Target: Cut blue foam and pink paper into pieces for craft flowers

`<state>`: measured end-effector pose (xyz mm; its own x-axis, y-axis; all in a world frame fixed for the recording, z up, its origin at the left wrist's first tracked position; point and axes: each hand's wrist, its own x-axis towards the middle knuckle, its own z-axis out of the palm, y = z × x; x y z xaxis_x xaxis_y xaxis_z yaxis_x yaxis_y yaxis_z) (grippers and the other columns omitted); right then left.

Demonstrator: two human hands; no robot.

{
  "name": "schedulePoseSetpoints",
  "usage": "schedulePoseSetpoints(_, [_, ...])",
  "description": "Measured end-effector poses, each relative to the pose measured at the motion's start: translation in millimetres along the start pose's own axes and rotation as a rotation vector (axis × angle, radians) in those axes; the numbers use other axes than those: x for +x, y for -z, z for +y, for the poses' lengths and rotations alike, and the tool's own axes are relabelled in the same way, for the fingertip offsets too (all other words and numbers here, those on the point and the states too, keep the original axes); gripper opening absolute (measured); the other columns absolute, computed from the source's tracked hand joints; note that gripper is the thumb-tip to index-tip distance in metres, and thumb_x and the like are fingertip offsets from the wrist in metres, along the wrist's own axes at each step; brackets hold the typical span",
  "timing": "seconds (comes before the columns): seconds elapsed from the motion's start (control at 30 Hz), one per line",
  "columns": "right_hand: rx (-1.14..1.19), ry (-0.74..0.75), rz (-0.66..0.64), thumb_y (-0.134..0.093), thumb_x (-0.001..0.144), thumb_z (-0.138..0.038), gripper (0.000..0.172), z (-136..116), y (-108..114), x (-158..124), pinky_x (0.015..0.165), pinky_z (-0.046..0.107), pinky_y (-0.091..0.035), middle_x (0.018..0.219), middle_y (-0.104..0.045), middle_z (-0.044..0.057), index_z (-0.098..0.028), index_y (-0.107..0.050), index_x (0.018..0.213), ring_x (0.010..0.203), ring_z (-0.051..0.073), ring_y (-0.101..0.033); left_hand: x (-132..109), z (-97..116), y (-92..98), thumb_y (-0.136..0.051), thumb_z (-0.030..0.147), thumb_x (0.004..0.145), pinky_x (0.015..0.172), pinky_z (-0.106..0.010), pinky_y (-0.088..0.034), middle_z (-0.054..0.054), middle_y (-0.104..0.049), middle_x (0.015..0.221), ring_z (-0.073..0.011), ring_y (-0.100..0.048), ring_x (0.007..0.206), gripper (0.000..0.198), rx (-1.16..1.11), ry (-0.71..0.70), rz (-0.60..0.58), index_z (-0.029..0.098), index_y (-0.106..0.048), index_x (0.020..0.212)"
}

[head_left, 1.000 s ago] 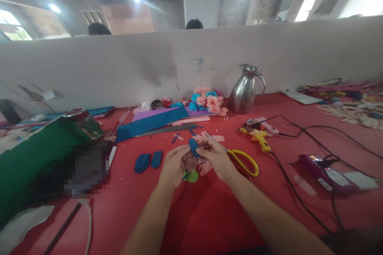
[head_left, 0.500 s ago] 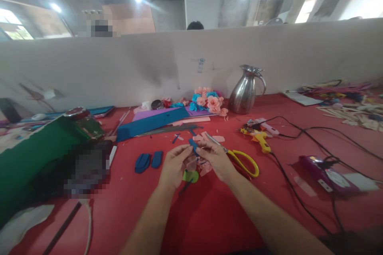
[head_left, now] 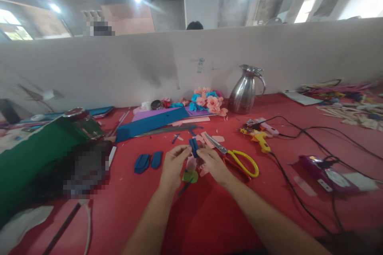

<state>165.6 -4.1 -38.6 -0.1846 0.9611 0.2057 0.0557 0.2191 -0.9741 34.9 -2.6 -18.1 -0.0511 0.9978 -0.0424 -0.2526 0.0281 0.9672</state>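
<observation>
My left hand [head_left: 174, 166] and my right hand [head_left: 213, 163] meet over the red table [head_left: 209, 215], both pinching a small folded blue foam piece [head_left: 194, 146] between their fingertips. Under the hands lie pink petal scraps [head_left: 191, 163] and a small green leaf shape [head_left: 190, 176]. Two blue foam petals [head_left: 147, 161] rest on the table to the left of my left hand. Yellow-handled scissors [head_left: 236, 157] lie just right of my right hand.
A yellow glue gun [head_left: 257, 136] and black cables [head_left: 299, 135] lie to the right, with a purple device [head_left: 323, 171] beyond. A steel jug [head_left: 245, 89], paper roses [head_left: 208, 101], blue and purple foam sheets [head_left: 152, 122] stand by the white partition. A green roll [head_left: 32, 155] is left.
Both hands have lowered slightly toward the table and the blue piece is now folded tighter and upright between the fingertips. The scissors' blades now show beside my right hand.
</observation>
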Motion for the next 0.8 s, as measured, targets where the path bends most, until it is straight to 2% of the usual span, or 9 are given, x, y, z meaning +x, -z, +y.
schedulePoseSetpoints(0.17, [-0.198,0.073,0.036,-0.041,0.086,-0.029,0.032,-1,0,0,0.062,0.026,-0.038,0.066,-0.047,0.0,-0.019,-0.045,0.056,0.067,0.015,-0.049,-1,0,-2.2,-0.075,0.027,0.061,0.059,-0.018,-0.042,0.002,-0.06,0.065,-0.0074,-0.052,0.058,0.016,-0.049,0.036,-0.009,0.015,-0.066,0.065])
schedulePoseSetpoints(0.43, [-0.435,0.188,0.068,-0.043,0.088,-0.022,0.026,2,-2,-3,0.063,0.025,-0.038,0.073,-0.053,0.002,-0.017,-0.055,0.066,0.067,0.013,-0.05,0,-2,-1.9,-0.079,0.024,0.057,0.048,-0.018,-0.042,0.003,-0.06,0.059,-0.0081,-0.054,0.05,0.025,-0.166,0.183,-0.025,0.015,-0.06,0.07])
schedulePoseSetpoints(0.53, [-0.455,0.199,0.086,-0.044,0.088,-0.021,0.023,2,-2,-3,0.062,0.024,-0.038,0.073,-0.054,0.002,-0.017,-0.057,0.069,0.066,0.013,-0.05,2,-2,0.8,-0.079,0.023,0.057,0.047,-0.018,-0.042,0.003,-0.059,0.058,-0.0078,-0.054,0.048,0.024,-0.245,0.265,-0.082,0.015,-0.059,0.07])
schedulePoseSetpoints(0.67, [-0.441,0.208,0.083,-0.046,0.087,-0.018,0.018,-1,-4,-6,0.065,0.024,-0.041,0.076,-0.058,0.002,-0.017,-0.059,0.075,0.069,0.014,-0.053,4,-4,3.6,-0.08,0.022,0.057,0.046,-0.017,-0.042,0.002,-0.06,0.058,-0.0075,-0.054,0.047,0.025,-0.256,0.281,-0.113,0.014,-0.059,0.069])
schedulePoseSetpoints(0.8, [-0.418,0.209,0.013,-0.047,0.086,-0.017,0.016,-14,-4,-9,0.071,0.026,-0.043,0.087,-0.063,0.004,-0.019,-0.061,0.095,0.079,0.016,-0.056,4,-5,5.2,-0.081,0.019,0.055,0.049,-0.016,-0.044,0.002,-0.062,0.061,-0.0069,-0.056,0.049,0.028,-0.284,0.273,-0.105,0.014,-0.059,0.071])
